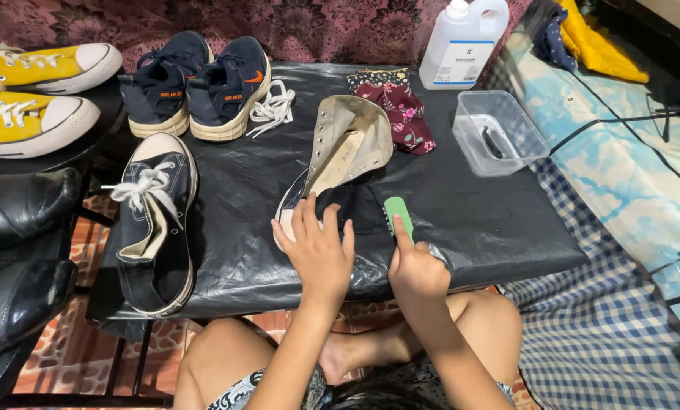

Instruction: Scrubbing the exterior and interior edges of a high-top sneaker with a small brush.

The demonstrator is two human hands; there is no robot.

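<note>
left hand — fingers spread, pressing black sneaker | right hand — pinching green brush, just right of sneaker, pointing away

Yellow sneakers, white jug, clear tub

Both arms are seen bare, with no sleeves, rings or bands worn on the left hand or the right hand. Bare knees and a bare foot are shown at six o'clock. Patterned shorts are worn.
</note>
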